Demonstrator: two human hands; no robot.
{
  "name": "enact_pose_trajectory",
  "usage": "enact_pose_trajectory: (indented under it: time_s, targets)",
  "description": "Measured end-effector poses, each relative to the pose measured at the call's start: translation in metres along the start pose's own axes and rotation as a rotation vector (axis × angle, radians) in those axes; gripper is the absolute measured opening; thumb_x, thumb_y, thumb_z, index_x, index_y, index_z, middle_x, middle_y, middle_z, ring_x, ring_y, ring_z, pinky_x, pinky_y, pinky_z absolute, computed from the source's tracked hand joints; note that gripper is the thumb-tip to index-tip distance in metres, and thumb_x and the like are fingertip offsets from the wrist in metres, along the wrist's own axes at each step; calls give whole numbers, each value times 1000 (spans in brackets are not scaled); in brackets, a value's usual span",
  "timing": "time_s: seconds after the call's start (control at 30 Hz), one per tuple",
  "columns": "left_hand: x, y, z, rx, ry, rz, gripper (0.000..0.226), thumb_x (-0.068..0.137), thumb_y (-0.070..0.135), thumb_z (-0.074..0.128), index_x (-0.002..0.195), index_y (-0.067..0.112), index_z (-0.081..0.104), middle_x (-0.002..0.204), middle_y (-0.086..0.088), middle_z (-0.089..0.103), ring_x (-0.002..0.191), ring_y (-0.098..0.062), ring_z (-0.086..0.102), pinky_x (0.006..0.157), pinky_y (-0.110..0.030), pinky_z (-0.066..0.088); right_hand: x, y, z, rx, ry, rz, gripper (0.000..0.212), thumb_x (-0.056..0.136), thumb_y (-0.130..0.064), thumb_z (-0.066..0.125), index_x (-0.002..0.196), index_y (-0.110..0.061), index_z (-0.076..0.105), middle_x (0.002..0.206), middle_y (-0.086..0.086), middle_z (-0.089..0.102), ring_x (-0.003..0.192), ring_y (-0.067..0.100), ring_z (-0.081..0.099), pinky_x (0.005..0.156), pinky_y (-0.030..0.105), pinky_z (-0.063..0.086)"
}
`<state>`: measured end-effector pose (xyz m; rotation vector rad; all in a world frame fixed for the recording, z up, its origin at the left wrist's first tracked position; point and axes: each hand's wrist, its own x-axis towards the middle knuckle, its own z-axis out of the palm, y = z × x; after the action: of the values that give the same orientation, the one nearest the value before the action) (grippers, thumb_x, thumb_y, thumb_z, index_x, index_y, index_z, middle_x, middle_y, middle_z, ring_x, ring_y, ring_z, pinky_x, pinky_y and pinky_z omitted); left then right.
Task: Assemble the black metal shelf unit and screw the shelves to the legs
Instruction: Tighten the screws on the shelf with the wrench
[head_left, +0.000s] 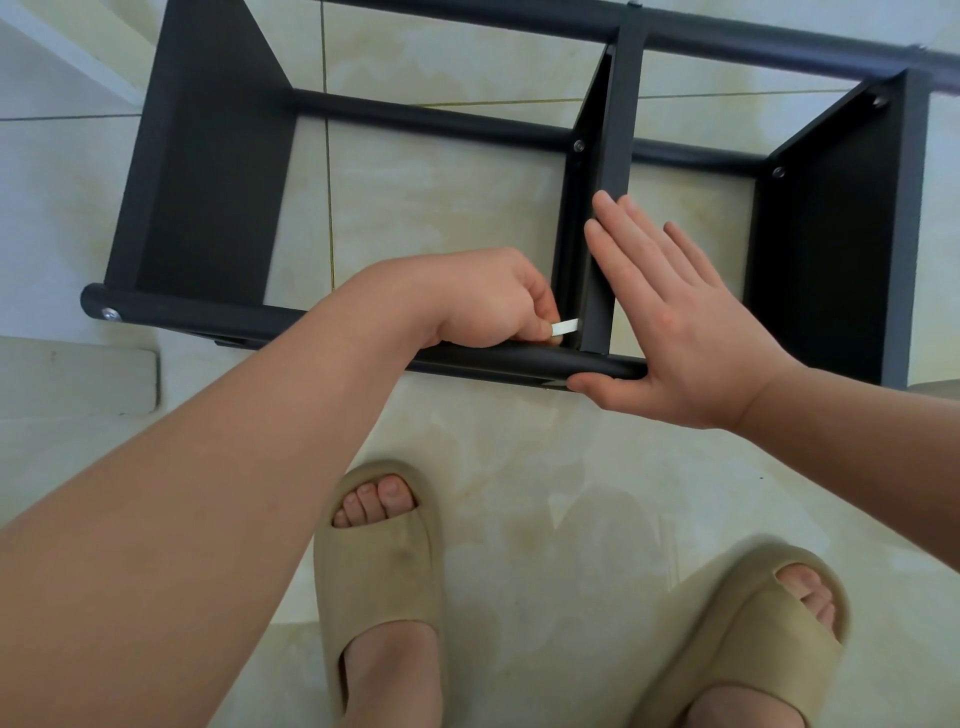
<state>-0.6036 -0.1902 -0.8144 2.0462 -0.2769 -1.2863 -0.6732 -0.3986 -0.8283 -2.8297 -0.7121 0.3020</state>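
Observation:
The black metal shelf unit (208, 171) lies on its side on the tiled floor, with three shelf panels standing between round black legs. My left hand (488, 301) pinches a small silver hex key (565, 327) at the joint where the middle shelf (608, 208) meets the near leg (260, 319). My right hand (670, 322) lies flat with straight fingers against the middle shelf's right face, its thumb under the near leg. Silver screw heads (578, 146) show at the far leg and another screw head (110, 313) at the near leg's left end.
My two feet in beige slides (384, 577) stand on the floor just in front of the shelf unit. A pale flat board (78, 376) lies at the left. A white edge (78, 57) runs across the upper left corner.

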Motion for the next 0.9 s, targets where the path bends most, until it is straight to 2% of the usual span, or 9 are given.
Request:
enact_pose_trajectory:
  time_s: [0.17,0.27,0.33,0.43,0.5,0.57,0.67,0.8,0.9]
  targets:
    - [1,-1,-1,38,-14,-6,16,93,20,66,80,25,72,71,7,68,69,-10,60,71,-28,45,1,0,-1,11,7,0,110,85,-75,43,160,-1,13,170,12,2,157,28,0,124,56,14]
    - [2,-9,-6,112,56,5,14,91,26,69,78,31,73,75,12,73,78,-10,67,82,-33,53,1,0,0,12,11,-2,110,85,-75,43,160,-1,14,169,12,2,157,28,1,124,56,15]
    - [1,-14,-10,86,104,18,10,89,23,71,82,28,76,77,9,75,81,-13,71,88,-39,56,1,-1,0,15,12,-2,109,85,-74,43,160,-1,14,169,13,3,157,28,2,124,56,15]
    - [2,-13,-9,89,141,57,10,87,21,70,82,29,74,72,10,74,72,-7,70,80,-34,57,2,-1,0,10,3,-2,109,84,-74,43,160,-1,14,169,13,3,157,29,2,124,56,16]
    - [5,-8,-6,157,178,89,12,90,24,67,83,32,71,69,12,70,65,0,64,68,-25,50,2,-1,-1,4,6,-1,109,84,-75,43,160,0,15,169,14,3,157,29,2,124,55,16]
    - [7,-3,-4,167,197,104,16,93,25,63,82,35,67,74,15,64,68,3,61,66,-21,46,2,-1,-2,-1,3,-1,109,84,-75,42,160,0,15,169,14,3,157,29,2,124,55,15]
    - [8,2,1,-82,135,63,19,95,19,61,83,32,66,86,4,67,84,-11,66,78,-28,57,3,-1,-2,-18,-14,1,110,85,-76,41,160,-1,13,169,13,1,157,28,0,125,54,14]
    - [8,7,5,-327,91,-54,13,97,16,59,89,21,67,87,4,71,82,-7,70,72,-22,56,3,-1,-2,-27,-20,2,110,84,-77,39,160,-1,13,169,13,1,157,28,-1,125,52,13]
    - [10,10,5,-499,105,-114,6,96,16,61,93,14,66,76,4,75,75,-8,73,70,-23,59,3,-1,-3,-34,-31,9,111,84,-78,37,160,-2,12,170,12,0,157,26,-2,126,51,11]
